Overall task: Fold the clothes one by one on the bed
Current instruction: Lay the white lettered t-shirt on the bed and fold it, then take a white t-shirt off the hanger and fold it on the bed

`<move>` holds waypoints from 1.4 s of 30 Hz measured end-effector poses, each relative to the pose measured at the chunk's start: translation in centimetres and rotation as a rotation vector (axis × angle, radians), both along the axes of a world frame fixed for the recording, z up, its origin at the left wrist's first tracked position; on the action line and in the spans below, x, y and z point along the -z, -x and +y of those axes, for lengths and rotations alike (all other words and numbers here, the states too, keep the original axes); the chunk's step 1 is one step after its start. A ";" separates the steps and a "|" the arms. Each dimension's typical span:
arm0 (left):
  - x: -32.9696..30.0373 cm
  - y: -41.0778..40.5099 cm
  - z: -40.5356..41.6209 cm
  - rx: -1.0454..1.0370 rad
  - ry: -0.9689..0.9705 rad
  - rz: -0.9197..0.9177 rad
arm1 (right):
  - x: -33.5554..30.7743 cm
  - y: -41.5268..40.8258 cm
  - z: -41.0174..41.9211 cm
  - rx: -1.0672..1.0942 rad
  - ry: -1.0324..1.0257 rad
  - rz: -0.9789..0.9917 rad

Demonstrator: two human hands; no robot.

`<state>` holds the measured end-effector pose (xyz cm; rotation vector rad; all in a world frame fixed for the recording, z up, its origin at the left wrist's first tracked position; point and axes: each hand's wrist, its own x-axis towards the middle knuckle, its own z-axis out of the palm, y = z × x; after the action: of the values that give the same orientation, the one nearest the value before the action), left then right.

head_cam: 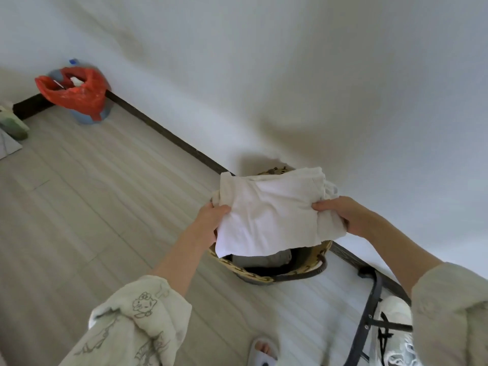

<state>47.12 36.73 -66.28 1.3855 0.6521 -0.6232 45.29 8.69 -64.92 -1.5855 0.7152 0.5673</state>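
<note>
A folded white garment hangs in the air above a woven basket that stands on the floor against the wall. My left hand grips the garment's left edge, thumb on top. My right hand grips its right edge, with bunched cloth under the fingers. Inside the basket a grey piece of clothing shows below the white one. The bed is out of view.
A blue bin lined with a red plastic bag stands in the far left corner. A white sneaker and a dark metal frame are at lower right. My slippered foot is on the pale wood floor.
</note>
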 end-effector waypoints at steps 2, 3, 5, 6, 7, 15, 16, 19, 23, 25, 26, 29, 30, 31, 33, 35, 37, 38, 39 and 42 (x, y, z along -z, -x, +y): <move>5.8 -2.1 -1.6 0.016 -0.031 0.045 | 5.5 -2.2 -0.8 0.009 0.042 0.079; 8.5 -3.1 -2.2 0.039 -0.071 0.069 | 7.9 -3.0 -1.1 0.006 0.049 0.125; 13.6 -4.6 -3.1 0.087 -0.156 0.130 | 13.2 -4.5 -1.7 -0.003 0.069 0.221; 16.1 -5.5 -3.5 0.108 -0.198 0.154 | 16.2 -5.2 -1.9 -0.009 0.071 0.278; 18.5 -6.5 -3.8 0.137 -0.239 0.172 | 18.9 -5.8 -2.1 -0.005 0.077 0.334; 36.7 -13.1 -7.1 0.336 -0.424 0.256 | 37.8 -11.3 -1.5 0.049 0.090 0.514; 38.8 -13.4 -7.2 0.337 -0.418 0.264 | 40.2 -11.6 -1.6 0.054 0.086 0.518; 43.7 -12.8 -7.5 0.361 -0.451 0.323 | 46.5 -11.4 -2.2 0.064 0.131 0.523; 46.5 -11.6 -7.2 0.334 -0.399 0.374 | 49.0 -9.9 -1.9 0.097 0.287 0.492; 45.9 -11.2 -7.3 0.327 -0.380 0.386 | 49.0 -9.2 -2.3 0.104 0.321 0.489; 45.3 -11.2 -7.5 0.339 -0.390 0.377 | 48.5 -9.1 -2.4 0.087 0.328 0.481; 42.9 -11.5 -7.7 0.424 -0.460 0.293 | 45.4 -9.1 -1.8 -0.016 0.347 0.454; 41.2 -11.6 -7.7 0.461 -0.451 0.273 | 43.6 -9.1 -1.5 -0.081 0.367 0.434; 39.5 -11.5 -7.8 0.486 -0.427 0.264 | 41.6 -9.1 -0.9 -0.161 0.403 0.403; 35.4 -11.3 -7.8 0.529 -0.384 0.265 | 37.1 -8.6 0.4 -0.346 0.487 0.345; 30.0 -11.2 -7.9 0.565 -0.378 0.211 | 31.9 -7.9 1.4 -0.505 0.539 0.274; 25.2 -10.8 -8.0 0.673 -0.415 0.076 | 27.0 -7.2 2.4 -0.571 0.545 0.193; 22.6 -10.5 -8.0 0.751 -0.477 -0.020 | 24.2 -6.9 2.7 -0.588 0.546 0.147; 18.8 -9.8 -7.9 0.822 -0.535 -0.120 | 20.4 -6.2 3.1 -0.597 0.539 0.116; 8.7 -7.3 -7.9 0.959 -0.598 -0.360 | 10.9 -4.4 3.8 -0.658 0.584 0.023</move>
<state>54.46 28.81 -75.00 2.3235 -0.1973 -0.9234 49.72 12.51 -75.78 -2.3903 0.3711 0.9044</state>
